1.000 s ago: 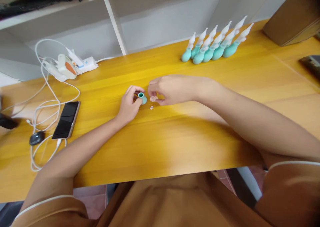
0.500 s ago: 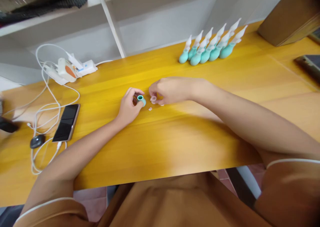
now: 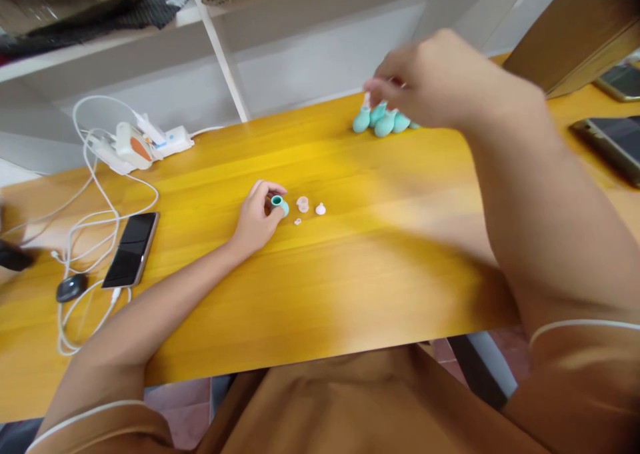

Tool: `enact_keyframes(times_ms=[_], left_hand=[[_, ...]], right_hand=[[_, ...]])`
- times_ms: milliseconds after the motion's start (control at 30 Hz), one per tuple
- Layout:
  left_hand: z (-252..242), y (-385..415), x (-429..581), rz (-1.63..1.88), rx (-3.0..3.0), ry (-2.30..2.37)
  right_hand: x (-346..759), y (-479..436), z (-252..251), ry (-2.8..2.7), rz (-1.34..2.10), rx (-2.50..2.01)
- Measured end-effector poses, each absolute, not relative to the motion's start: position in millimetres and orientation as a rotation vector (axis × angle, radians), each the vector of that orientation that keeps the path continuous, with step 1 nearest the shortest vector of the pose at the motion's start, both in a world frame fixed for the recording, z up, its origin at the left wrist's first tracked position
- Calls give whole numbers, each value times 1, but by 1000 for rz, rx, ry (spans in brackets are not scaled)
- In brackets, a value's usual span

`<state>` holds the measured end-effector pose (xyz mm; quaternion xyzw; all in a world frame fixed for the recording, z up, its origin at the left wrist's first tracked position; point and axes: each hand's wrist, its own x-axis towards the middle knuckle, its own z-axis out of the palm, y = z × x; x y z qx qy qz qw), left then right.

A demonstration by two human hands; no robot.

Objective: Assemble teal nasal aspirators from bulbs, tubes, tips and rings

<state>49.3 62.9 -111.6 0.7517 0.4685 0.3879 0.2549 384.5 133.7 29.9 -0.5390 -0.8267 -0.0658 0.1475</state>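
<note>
My left hand (image 3: 260,211) is closed round a small teal squeeze bulb (image 3: 284,208), its open mouth facing up, just above the table. To the right of that bulb lie a clear pinkish cup-shaped piece (image 3: 303,205), a tiny clear ring-like piece (image 3: 298,221) and a small whitish cap-like piece (image 3: 321,209). My right hand (image 3: 425,81) is raised over a cluster of teal bulbs (image 3: 384,124) at the back of the table. Its curled, blurred fingertips are by the white tip of the leftmost bulb (image 3: 361,121); whether they grip it is unclear. The hand hides most of the other tips.
At left, a phone (image 3: 131,249), a black mouse-like object (image 3: 72,287) and looping white cables lie near a power strip (image 3: 175,141). A cardboard box (image 3: 570,37) and dark phone-like devices (image 3: 613,144) are at right. White shelving (image 3: 320,61) stands behind the table.
My right hand has left the small clear pieces and moved up and right to the bulb cluster. The pieces now lie uncovered. My left hand stays on its bulb.
</note>
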Motion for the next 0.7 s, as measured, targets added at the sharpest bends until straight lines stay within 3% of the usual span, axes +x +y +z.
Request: enact_keyframes(times_ms=[233, 700], left_hand=[[-112, 62, 49, 1054, 2024, 1277], [-112, 62, 48, 1104, 2068, 1225]], right_hand=[[442, 172, 9, -2227, -307, -1811], [427, 171, 7, -2226, -222, -1932]])
